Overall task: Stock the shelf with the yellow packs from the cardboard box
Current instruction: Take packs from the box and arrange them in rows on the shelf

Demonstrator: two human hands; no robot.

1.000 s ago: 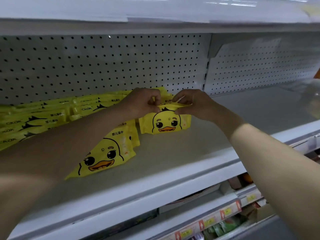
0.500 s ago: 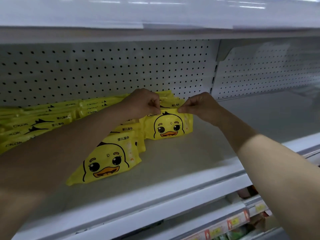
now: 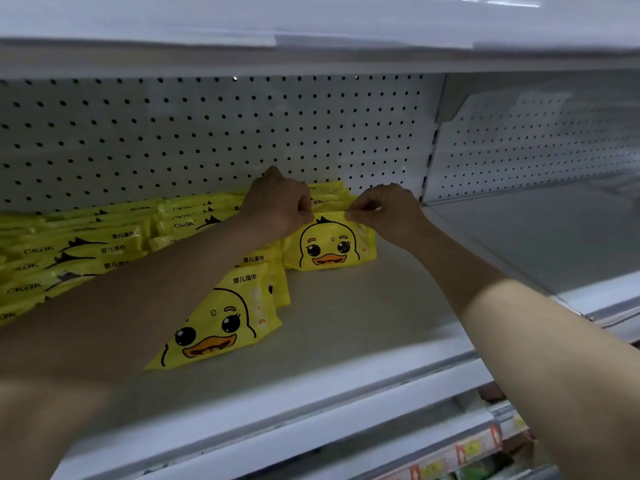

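Observation:
A yellow pack with a duck face (image 3: 329,249) stands upright near the back of the white shelf (image 3: 349,327). My left hand (image 3: 278,206) pinches its top edge at the left corner, and my right hand (image 3: 384,209) pinches the same edge at the right corner. In front of it another duck pack (image 3: 225,323) leans at the head of a row, partly hidden by my left forearm. Rows of yellow packs (image 3: 76,247) fill the left part of the shelf. The cardboard box is out of view.
A white pegboard back panel (image 3: 214,133) rises behind the packs. An upper shelf (image 3: 311,29) overhangs close above. To the right lies a bare shelf bay (image 3: 540,237). Price tags (image 3: 460,452) line a lower shelf edge at bottom right.
Both hands moved the upright duck pack slightly back and settled it against the packs behind; the camera view shifted a little lower and left.

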